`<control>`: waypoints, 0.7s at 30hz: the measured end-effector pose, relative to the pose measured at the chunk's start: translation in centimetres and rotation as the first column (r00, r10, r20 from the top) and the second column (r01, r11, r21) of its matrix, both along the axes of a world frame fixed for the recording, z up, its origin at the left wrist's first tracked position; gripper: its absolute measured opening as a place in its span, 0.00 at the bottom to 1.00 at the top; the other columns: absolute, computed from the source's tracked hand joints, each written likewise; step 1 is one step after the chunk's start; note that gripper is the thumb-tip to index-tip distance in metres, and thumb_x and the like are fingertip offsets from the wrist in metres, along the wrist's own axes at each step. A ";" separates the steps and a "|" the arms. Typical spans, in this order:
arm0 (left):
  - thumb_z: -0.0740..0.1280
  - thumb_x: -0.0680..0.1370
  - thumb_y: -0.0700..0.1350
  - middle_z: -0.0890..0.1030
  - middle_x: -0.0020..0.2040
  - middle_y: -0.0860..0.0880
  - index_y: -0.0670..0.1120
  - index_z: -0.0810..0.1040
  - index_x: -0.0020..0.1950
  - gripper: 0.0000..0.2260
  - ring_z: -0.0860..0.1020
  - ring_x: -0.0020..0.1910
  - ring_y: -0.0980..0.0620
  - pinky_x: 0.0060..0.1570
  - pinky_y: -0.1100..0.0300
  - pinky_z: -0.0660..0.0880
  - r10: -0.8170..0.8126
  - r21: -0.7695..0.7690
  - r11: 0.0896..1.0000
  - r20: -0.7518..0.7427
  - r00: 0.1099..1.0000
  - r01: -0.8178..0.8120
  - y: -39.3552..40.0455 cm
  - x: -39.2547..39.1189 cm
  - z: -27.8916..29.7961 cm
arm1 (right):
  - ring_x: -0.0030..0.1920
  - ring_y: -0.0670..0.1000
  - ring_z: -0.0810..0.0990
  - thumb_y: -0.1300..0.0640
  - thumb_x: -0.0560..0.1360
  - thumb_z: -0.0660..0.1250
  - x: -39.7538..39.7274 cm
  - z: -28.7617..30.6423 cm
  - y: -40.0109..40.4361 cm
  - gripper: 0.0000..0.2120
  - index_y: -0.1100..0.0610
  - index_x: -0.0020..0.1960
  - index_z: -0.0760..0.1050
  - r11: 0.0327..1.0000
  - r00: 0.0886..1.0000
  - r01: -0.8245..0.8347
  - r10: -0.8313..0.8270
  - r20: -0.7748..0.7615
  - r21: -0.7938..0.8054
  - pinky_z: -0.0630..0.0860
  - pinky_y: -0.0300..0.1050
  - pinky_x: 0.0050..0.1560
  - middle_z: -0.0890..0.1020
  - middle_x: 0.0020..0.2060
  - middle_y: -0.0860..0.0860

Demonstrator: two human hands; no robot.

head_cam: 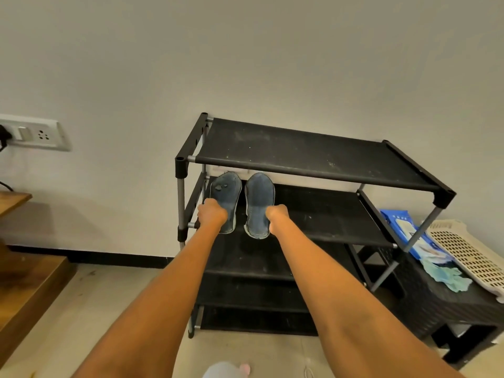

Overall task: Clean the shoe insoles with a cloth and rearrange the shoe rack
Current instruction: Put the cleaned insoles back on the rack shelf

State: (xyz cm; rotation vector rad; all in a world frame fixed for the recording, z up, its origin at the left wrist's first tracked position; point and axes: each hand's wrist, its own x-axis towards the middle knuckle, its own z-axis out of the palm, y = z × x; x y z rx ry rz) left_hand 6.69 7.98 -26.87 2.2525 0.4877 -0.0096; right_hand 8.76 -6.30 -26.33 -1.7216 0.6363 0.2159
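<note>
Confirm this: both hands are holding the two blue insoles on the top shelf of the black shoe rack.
Not the top shelf. The head view shows the left hand and right hand holding the two blue insoles on the second shelf of the black shoe rack.

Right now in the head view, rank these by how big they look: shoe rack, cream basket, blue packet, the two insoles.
1. Shoe rack, by far the largest.
2. Cream basket, though the frame edge cuts it off.
3. Blue packet, partly hidden behind a rack post.
4. Left insole and right insole look alike; no ranking between them.
</note>
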 end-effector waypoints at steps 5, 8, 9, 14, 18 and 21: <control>0.63 0.78 0.44 0.60 0.71 0.36 0.36 0.59 0.72 0.26 0.59 0.71 0.37 0.69 0.45 0.59 -0.019 0.242 0.970 -0.057 0.998 0.032 -1.3 -1.0 0.4 | 0.58 0.57 0.74 0.64 0.78 0.60 -0.3 0.2 0.4 0.17 0.63 0.66 0.67 0.991 0.998 -0.061 0.063 0.014 -0.121 0.74 0.44 0.55 0.71 0.63 0.59; 0.63 0.77 0.45 0.58 0.72 0.36 0.38 0.58 0.73 0.27 0.57 0.72 0.37 0.70 0.42 0.54 -0.106 0.388 0.918 0.036 0.994 0.084 -2.5 -2.3 0.6 | 0.63 0.59 0.70 0.61 0.77 0.62 -1.5 0.4 -0.4 0.18 0.61 0.66 0.68 0.978 0.999 -0.009 0.018 0.042 -0.209 0.72 0.51 0.63 0.66 0.66 0.59; 0.62 0.78 0.45 0.59 0.72 0.37 0.39 0.60 0.72 0.25 0.58 0.72 0.38 0.70 0.42 0.54 -0.137 0.396 0.914 0.087 0.987 0.092 -2.9 -2.6 0.6 | 0.64 0.59 0.69 0.60 0.78 0.61 -2.0 0.4 -0.6 0.18 0.61 0.67 0.68 0.974 0.997 0.010 0.007 0.076 -0.226 0.71 0.51 0.63 0.65 0.67 0.59; 0.57 0.81 0.44 0.67 0.69 0.39 0.40 0.68 0.69 0.17 0.68 0.66 0.41 0.64 0.49 0.65 -0.308 0.229 0.945 0.368 0.878 0.236 -7.7 -6.5 0.4 | 0.63 0.57 0.72 0.63 0.77 0.60 -8.0 -0.6 -2.6 0.17 0.57 0.66 0.71 0.980 0.969 0.082 -0.035 0.244 -0.182 0.71 0.51 0.63 0.70 0.66 0.56; 0.53 0.82 0.46 0.75 0.52 0.43 0.47 0.76 0.49 0.12 0.75 0.51 0.47 0.54 0.53 0.69 -0.345 -0.233 0.882 0.271 0.899 0.409 -14.2 -12.1 0.0 | 0.49 0.54 0.78 0.60 0.75 0.62 -14.2 -2.4 -6.3 0.07 0.52 0.46 0.77 0.991 0.972 0.120 -0.107 0.210 -0.051 0.77 0.48 0.48 0.78 0.49 0.55; 0.54 0.82 0.50 0.79 0.54 0.42 0.42 0.77 0.55 0.16 0.77 0.53 0.45 0.57 0.50 0.73 -0.335 -0.558 0.767 0.072 0.940 0.316 -18.9 -15.7 -1.4 | 0.36 0.52 0.77 0.58 0.75 0.62 -19.3 -3.5 -10.0 0.15 0.55 0.30 0.74 0.984 0.967 0.179 -0.180 0.182 0.020 0.75 0.47 0.39 0.78 0.32 0.54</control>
